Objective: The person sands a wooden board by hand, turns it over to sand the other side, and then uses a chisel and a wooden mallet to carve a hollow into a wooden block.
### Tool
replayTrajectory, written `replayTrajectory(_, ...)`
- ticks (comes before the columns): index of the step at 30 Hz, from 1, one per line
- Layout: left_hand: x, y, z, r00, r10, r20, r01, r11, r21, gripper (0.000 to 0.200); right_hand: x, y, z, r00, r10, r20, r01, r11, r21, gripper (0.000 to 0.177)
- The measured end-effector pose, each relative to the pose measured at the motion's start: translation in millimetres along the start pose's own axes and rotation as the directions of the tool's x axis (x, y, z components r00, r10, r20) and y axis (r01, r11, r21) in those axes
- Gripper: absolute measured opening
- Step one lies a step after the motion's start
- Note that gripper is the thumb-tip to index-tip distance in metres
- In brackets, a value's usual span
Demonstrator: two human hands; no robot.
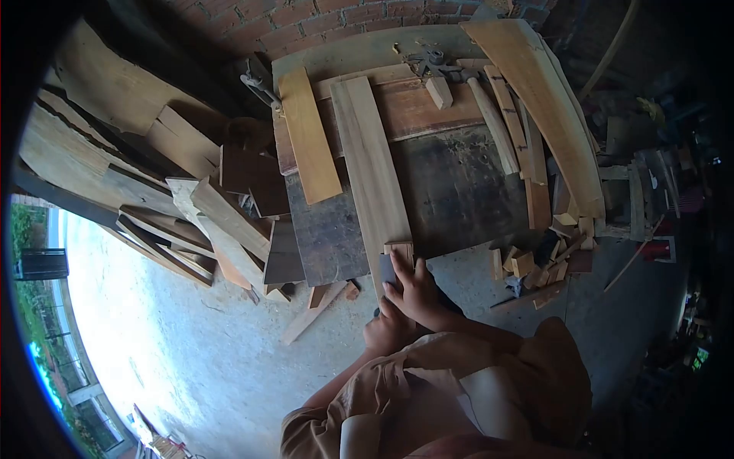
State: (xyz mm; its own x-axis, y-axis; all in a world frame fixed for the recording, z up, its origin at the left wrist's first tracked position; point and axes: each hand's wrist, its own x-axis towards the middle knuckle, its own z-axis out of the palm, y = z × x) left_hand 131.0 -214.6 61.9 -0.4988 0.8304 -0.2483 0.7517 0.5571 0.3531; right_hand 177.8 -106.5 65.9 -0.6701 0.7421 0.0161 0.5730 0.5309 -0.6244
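A long pale plank (372, 157) runs down the bench toward me, its near end by my hands. Across that end sits a small wooden block (399, 249), with a flat grey piece (388, 268) just below it. My right hand (417, 297) grips the block at the plank's edge, fingers pointing forward along it and thumb on the near side. Just below, my left hand (387, 330) is closed beside the plank's near end. A bit of something dark shows by its fingers, and I cannot tell what it holds.
The dark-topped bench (466, 191) also carries a yellowish board (310, 138), a wooden mallet-like tool (493, 126) and a wide board (547, 115). Stacked planks (138, 153) lean at the left. Offcuts (535, 268) lie on the floor at right, near a brick wall (321, 23) behind.
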Motion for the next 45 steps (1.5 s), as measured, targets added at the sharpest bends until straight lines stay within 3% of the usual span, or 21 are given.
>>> replayTrajectory(3, 34, -1, -7, 0.998, 0.032, -0.059, -0.032, 0.999, 0.004, 0.063, 39, -4, -5, 1.000, 0.020, 0.013, -0.020, 1.000, -0.013, 0.069)
replayTrajectory(4, 56, -1, -10, 0.995, 0.032, -0.098, -0.032, 0.999, 0.001, 0.069, 63, 0, -1, 1.000, 0.007, -0.018, -0.008, 1.000, -0.017, 0.068)
replayTrajectory(5, 84, 6, -32, 1.000, -0.019, -0.019, 0.019, 1.000, -0.018, 0.077, 94, 0, -5, 1.000, -0.010, -0.014, 0.010, 1.000, -0.005, 0.068)
replayTrajectory(10, 268, 7, -107, 0.994, -0.104, -0.030, 0.102, 0.994, -0.046, 0.079, 296, 1, -7, 0.998, 0.009, -0.059, -0.009, 1.000, -0.009, 0.065)
replayTrajectory(13, 363, 1, -138, 0.995, -0.014, -0.103, 0.020, 0.998, 0.056, 0.080, 407, 11, -3, 0.990, -0.108, -0.087, 0.108, 0.994, -0.002, 0.063)
replayTrajectory(16, 350, 0, -131, 0.991, -0.040, -0.125, 0.042, 0.999, 0.009, 0.080, 398, 5, -8, 0.995, -0.029, -0.097, 0.025, 0.998, -0.050, 0.064)
replayTrajectory(17, 334, -1, -127, 0.992, -0.045, -0.117, 0.046, 0.999, 0.006, 0.080, 390, 7, -9, 0.995, 0.081, 0.051, -0.083, 0.996, 0.037, 0.063)
replayTrajectory(19, 294, 2, -116, 0.994, -0.068, -0.080, 0.072, 0.996, 0.046, 0.079, 337, 0, -11, 0.999, 0.029, -0.032, -0.031, 0.997, -0.077, 0.062)
replayTrajectory(21, 232, 5, -97, 0.994, -0.104, -0.030, 0.104, 0.994, 0.014, 0.076, 273, 2, 0, 0.998, -0.031, -0.061, 0.026, 0.996, -0.084, 0.061)
replayTrajectory(22, 195, 6, -86, 0.992, -0.128, 0.016, 0.128, 0.992, -0.012, 0.075, 233, 5, 10, 0.982, -0.117, -0.148, 0.106, 0.991, -0.077, 0.062)
replayTrajectory(23, 156, 5, -74, 0.987, -0.151, 0.061, 0.153, 0.988, -0.035, 0.074, 190, -1, 4, 0.993, -0.103, -0.059, 0.102, 0.994, -0.029, 0.062)
replayTrajectory(26, 40, -2, -26, 0.986, -0.141, 0.092, 0.146, 0.988, -0.058, 0.070, 66, -3, 12, 0.995, -0.097, 0.005, 0.097, 0.995, -0.035, 0.066)
replayTrajectory(29, -6, 0, 25, 0.955, -0.292, 0.050, 0.292, 0.956, 0.018, 0.067, 9, -6, 12, 0.992, -0.119, -0.051, 0.118, 0.993, -0.019, 0.067)
replayTrajectory(31, -2, -1, 13, 0.968, -0.242, 0.065, 0.244, 0.969, -0.035, 0.068, 22, -14, 5, 0.997, -0.053, 0.064, 0.056, 0.998, -0.039, 0.066)
replayTrajectory(37, 157, -2, -62, 0.977, -0.165, -0.135, 0.158, 0.986, -0.061, 0.074, 197, -16, 6, 0.984, -0.171, -0.048, 0.169, 0.985, -0.043, 0.059)
replayTrajectory(39, 232, -7, -92, 0.970, -0.173, -0.169, 0.170, 0.985, -0.029, 0.076, 277, -23, 0, 0.995, -0.099, 0.005, 0.100, 0.994, -0.036, 0.058)
replayTrajectory(40, 268, -11, -106, 0.973, -0.187, -0.138, 0.186, 0.982, -0.024, 0.077, 320, -17, 15, 0.992, -0.109, -0.056, 0.113, 0.991, 0.070, 0.057)
replayTrajectory(42, 328, -16, -129, 0.974, -0.173, -0.149, 0.174, 0.985, -0.007, 0.079, 385, -14, 22, 0.984, -0.123, -0.126, 0.138, 0.984, 0.113, 0.058)
replayTrajectory(45, 351, -16, -141, 0.980, -0.163, -0.116, 0.169, 0.985, 0.044, 0.081, 408, -17, 16, 0.992, -0.095, -0.082, 0.100, 0.993, 0.055, 0.063)
